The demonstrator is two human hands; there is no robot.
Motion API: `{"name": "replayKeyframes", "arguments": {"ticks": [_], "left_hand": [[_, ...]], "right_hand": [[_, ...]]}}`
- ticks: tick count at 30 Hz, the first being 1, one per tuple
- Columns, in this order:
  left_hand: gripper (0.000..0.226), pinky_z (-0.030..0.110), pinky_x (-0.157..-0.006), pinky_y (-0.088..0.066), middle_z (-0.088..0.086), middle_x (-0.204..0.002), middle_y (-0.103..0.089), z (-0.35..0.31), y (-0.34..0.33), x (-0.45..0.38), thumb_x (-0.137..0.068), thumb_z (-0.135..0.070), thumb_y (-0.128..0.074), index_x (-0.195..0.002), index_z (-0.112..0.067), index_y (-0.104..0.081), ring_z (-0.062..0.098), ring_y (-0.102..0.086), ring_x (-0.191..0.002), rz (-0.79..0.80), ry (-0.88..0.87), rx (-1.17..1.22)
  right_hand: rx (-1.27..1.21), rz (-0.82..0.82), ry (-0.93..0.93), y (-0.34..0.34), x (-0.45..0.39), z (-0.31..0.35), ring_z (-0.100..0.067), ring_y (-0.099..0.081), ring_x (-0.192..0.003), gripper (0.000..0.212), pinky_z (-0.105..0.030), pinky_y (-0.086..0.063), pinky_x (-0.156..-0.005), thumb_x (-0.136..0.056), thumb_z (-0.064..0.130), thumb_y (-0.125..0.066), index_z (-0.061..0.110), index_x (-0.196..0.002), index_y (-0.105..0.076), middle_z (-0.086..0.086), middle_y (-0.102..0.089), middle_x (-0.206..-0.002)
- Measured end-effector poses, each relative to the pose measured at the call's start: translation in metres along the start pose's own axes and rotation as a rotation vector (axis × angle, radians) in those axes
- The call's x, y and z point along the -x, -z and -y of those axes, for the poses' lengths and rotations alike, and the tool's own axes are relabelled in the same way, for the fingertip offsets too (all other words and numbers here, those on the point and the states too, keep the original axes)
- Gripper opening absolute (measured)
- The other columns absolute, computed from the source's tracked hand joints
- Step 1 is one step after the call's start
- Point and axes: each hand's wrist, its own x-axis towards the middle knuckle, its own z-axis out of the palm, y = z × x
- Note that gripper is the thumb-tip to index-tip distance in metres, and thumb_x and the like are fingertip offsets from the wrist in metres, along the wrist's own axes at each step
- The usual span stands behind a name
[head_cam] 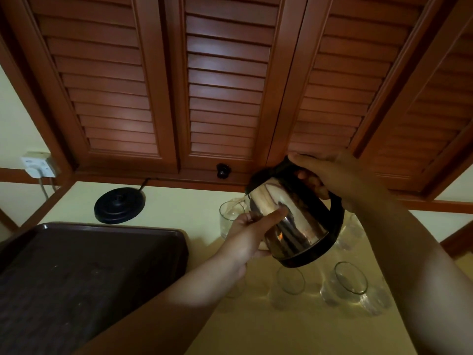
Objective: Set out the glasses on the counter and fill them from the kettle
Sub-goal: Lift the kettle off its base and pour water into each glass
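Note:
A steel kettle [289,216] with a black handle and base is tilted to the left, its spout over a clear glass [230,219] at the back of the cream counter [281,329]. My right hand [330,175] grips the kettle's black handle. My left hand [245,239] presses against the kettle's steel side from below. Several more clear glasses stand on the counter, two of them in front under the kettle [290,283] [348,283], others partly hidden behind the kettle and my right arm.
A dark brown tray [76,265] lies on the counter at the left. The kettle's black power base [119,204] sits at the back, its cord running to a wall socket [38,163]. Louvred wooden cabinet doors [225,80] hang above.

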Motion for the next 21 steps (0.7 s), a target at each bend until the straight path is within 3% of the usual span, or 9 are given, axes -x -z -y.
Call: {"name": "replayKeyframes", "arguments": {"ticks": [7, 10, 12, 16, 19, 21], "left_hand": [[0.057, 0.027, -0.074, -0.064, 0.002, -0.111, -0.078, -0.001, -0.004, 0.011, -0.077, -0.040, -0.092, -0.118, -0.010, -0.067, 0.010, -0.079, -0.092, -0.079, -0.156, -0.161], [0.057, 0.028, -0.083, -0.064, 0.000, -0.112, -0.076, -0.005, -0.003, 0.015, -0.074, -0.043, -0.094, -0.111, -0.010, -0.067, 0.015, -0.076, -0.102, -0.164, -0.257, -0.267], [0.062, 0.023, -0.079, -0.063, -0.003, -0.110, -0.078, -0.010, 0.001, 0.018, -0.068, -0.047, -0.095, -0.111, -0.012, -0.066, 0.012, -0.077, -0.101, -0.174, -0.320, -0.295], [0.073, 0.013, -0.078, -0.059, -0.005, -0.123, -0.074, -0.025, 0.020, 0.027, -0.062, -0.051, -0.092, -0.123, -0.021, -0.066, 0.004, -0.073, -0.108, -0.155, -0.415, -0.313], [0.082, 0.037, -0.101, -0.060, -0.002, -0.131, -0.072, -0.040, 0.051, 0.025, -0.061, -0.061, -0.095, -0.131, -0.029, -0.067, 0.019, -0.070, -0.123, -0.174, -0.455, -0.334], [0.082, 0.050, -0.108, -0.057, 0.000, -0.132, -0.072, -0.055, 0.075, 0.027, -0.062, -0.056, -0.095, -0.134, -0.031, -0.066, 0.022, -0.070, -0.124, -0.161, -0.461, -0.353]], "right_hand": [[-0.260, -0.121, 0.039, 0.011, 0.022, -0.032, -0.009, -0.043, -0.042, 0.036, -0.019, -0.034, -0.039, -0.090, 0.034, -0.078, -0.001, -0.085, -0.074, 0.000, -0.058, -0.057], [-0.388, -0.153, 0.056, 0.008, 0.028, -0.040, -0.009, -0.040, -0.043, 0.030, -0.020, -0.034, -0.042, -0.090, 0.033, -0.077, 0.009, -0.074, -0.072, 0.002, -0.056, -0.056], [-0.462, -0.160, 0.082, 0.004, 0.027, -0.042, -0.008, -0.039, -0.041, 0.030, -0.020, -0.032, -0.041, -0.091, 0.030, -0.077, 0.014, -0.066, -0.070, 0.002, -0.055, -0.055], [-0.580, -0.104, 0.190, -0.013, 0.024, -0.039, -0.007, -0.039, -0.037, 0.033, -0.019, -0.031, -0.037, -0.095, 0.022, -0.072, 0.018, -0.062, -0.069, 0.003, -0.053, -0.050], [-0.642, -0.077, 0.219, -0.035, 0.020, -0.030, -0.007, -0.039, -0.037, 0.037, -0.019, -0.032, -0.038, -0.098, 0.023, -0.068, 0.020, -0.061, -0.065, 0.005, -0.050, -0.048], [-0.675, -0.078, 0.225, -0.056, 0.019, -0.022, -0.008, -0.038, -0.036, 0.038, -0.020, -0.031, -0.038, -0.097, 0.028, -0.068, 0.021, -0.060, -0.062, 0.005, -0.049, -0.047]]}}
